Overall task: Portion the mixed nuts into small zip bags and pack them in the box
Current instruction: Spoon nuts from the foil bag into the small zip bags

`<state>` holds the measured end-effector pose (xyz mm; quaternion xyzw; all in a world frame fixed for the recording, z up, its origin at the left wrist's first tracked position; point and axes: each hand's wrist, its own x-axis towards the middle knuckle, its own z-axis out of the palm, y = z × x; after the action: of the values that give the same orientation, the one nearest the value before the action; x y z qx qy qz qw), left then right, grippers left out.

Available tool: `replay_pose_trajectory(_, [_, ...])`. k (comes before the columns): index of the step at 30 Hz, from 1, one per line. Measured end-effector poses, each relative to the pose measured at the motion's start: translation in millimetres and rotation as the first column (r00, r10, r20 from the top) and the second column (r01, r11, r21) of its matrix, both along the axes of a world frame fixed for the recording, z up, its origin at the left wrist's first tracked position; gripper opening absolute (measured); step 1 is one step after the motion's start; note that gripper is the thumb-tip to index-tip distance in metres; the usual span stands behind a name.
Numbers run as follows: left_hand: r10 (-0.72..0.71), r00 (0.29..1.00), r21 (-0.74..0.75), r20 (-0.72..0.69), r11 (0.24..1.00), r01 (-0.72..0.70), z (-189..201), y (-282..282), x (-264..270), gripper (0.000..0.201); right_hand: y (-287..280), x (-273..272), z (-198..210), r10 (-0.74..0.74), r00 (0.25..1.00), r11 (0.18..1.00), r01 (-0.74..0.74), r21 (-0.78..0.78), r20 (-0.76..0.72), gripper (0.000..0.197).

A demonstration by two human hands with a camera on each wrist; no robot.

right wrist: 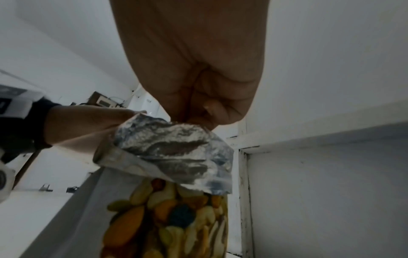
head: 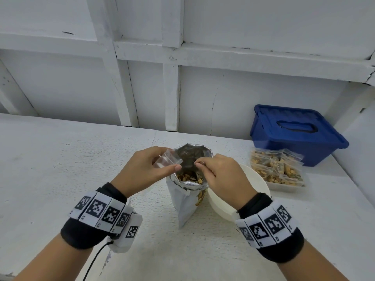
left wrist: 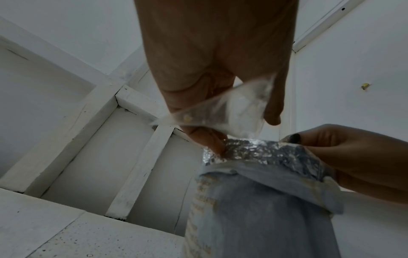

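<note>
Upright at mid-table, foil nut pouch (head: 188, 179), top rolled down, mouth gaping for easy reach. Just over its rim, empty zip bag (head: 167, 160), pinched by left hand (head: 147, 169), close so nothing spills. Right hand (head: 219, 175) curled, fingertips pinched at the pouch mouth. Alongside: white bowl (head: 253, 179), filled zip bags (head: 277, 167), blue box (head: 294, 134), lid closed.
</note>
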<state>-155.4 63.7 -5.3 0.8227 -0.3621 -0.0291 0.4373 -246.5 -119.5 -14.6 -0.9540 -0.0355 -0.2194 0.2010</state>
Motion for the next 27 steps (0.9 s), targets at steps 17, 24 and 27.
replay_pose_trajectory(17, [-0.058,0.998,-0.038,-0.012,0.998,0.058,-2,3,5,0.045,-28,-6,6,-0.218,0.962,0.65,0.269,0.71,-0.164,0.026])
replay_pose_trajectory(24, [-0.078,0.986,0.121,0.148,0.991,0.06,5,5,15,0.083,-42,-9,9,-0.289,0.944,0.453,0.28,0.846,-0.158,0.025])
replay_pose_trajectory(27, [-0.114,0.959,0.261,0.26,0.964,0.044,12,3,18,0.096,-47,-10,13,-0.325,0.938,0.459,0.271,0.846,-0.125,0.025])
